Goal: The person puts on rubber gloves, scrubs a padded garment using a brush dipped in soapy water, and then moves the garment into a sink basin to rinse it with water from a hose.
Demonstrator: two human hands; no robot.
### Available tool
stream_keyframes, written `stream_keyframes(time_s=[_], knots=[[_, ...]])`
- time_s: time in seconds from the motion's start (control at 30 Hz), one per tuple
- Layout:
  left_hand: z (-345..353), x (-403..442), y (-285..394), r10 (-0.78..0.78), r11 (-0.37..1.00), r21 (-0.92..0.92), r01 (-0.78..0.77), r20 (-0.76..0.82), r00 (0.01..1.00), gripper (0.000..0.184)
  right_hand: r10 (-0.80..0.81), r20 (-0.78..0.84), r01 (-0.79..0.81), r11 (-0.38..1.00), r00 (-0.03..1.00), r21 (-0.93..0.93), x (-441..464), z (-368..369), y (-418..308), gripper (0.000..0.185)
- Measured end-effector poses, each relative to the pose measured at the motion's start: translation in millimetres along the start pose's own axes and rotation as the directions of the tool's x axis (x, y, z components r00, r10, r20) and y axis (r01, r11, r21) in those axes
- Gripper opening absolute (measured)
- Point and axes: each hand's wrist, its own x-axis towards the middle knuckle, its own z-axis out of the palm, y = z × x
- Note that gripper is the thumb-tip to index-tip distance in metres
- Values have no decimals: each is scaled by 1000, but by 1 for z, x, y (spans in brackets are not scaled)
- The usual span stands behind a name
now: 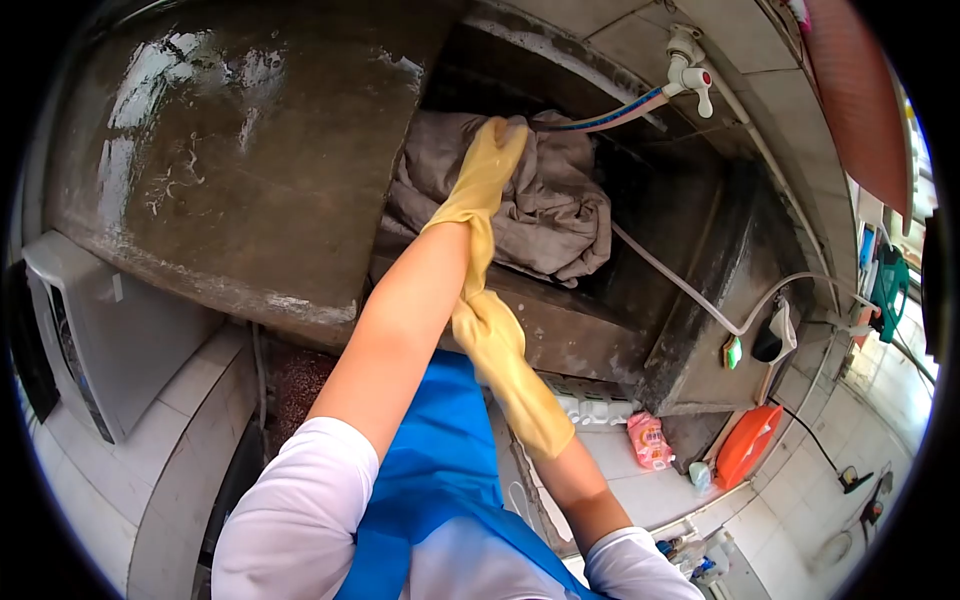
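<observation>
Left hand, yellow-gloved, is on top of the cloth, fingers close together and pointing away from the person; cannot tell if it pinches any fabric. Right hand, also yellow-gloved, is up by the left glove's cuff, partly behind the left forearm; its fingers are hidden, so cannot tell if they close on anything.

Cloth is grey-brown, bunched and creased, in the dark sink, below the tap on the tiled wall. A striped hose runs from the tap down to the cloth. A pale hose runs from the cloth's right side over the sink edge and on to the right.

Dark slab adjoins the sink on the left, wet and shiny in patches. Grey appliance stands at lower left. Sponge, green and white, is on the sink's outer right side. Lower right: pink packet, orange basin tilted up on its side. Person wears a blue apron over white sleeves.
</observation>
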Motion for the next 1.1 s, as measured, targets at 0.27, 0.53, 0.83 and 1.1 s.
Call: stream_keyframes(time_s=[0.27, 0.53, 0.83, 1.1], knots=[[-49, -1, 7, -213, 392, 847, -358, 462, 861, 43, 621, -27, -620, 784, 783, 37, 33, -33, -66, 52], [-35, -10, -38, -68, -51, 868, -494, 491, 869, 31, 364, 10, -364, 930, 931, 48, 54, -3, 8, 72], [-34, -32, -22, -106, -137, 821, -554, 543, 833, 30, -193, -82, 165, 950, 978, -266, 30, -29, 34, 24], [-55, 8, -53, 106, -124, 923, -364, 377, 920, 29, 348, -301, -371, 928, 888, -20, 13, -57, -15, 31]])
